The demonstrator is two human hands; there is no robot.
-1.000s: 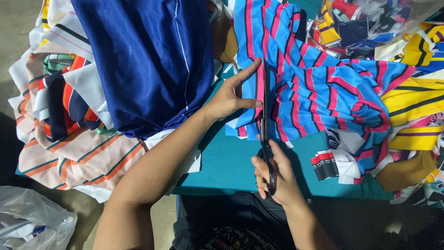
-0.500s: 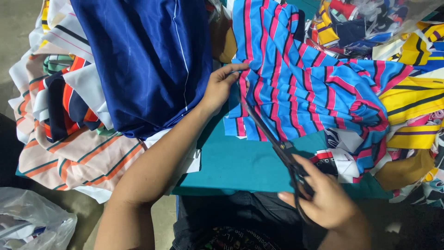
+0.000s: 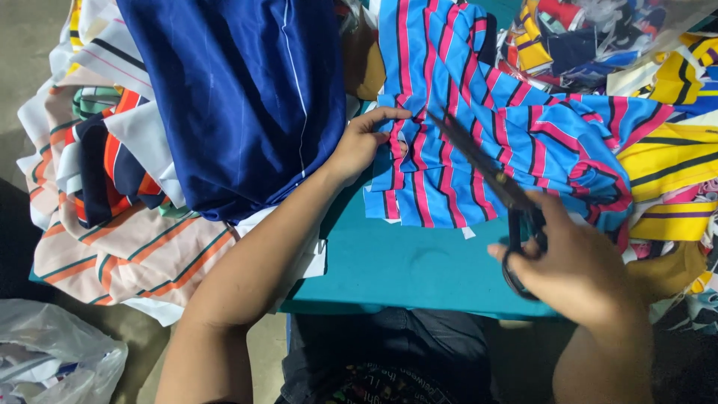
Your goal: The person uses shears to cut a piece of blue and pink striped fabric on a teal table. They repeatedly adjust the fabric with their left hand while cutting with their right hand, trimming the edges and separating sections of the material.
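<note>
Striped fabric (image 3: 479,150): 1 | scissors (image 3: 486,168): 1 | left hand (image 3: 366,142), right hand (image 3: 583,269): 2

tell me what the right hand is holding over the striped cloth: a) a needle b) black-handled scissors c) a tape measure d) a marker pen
b: the right hand has its fingers through the loops of black-handled scissors, whose blades lie across the blue and pink striped fabric, while the left hand pinches that fabric's edge.
</note>
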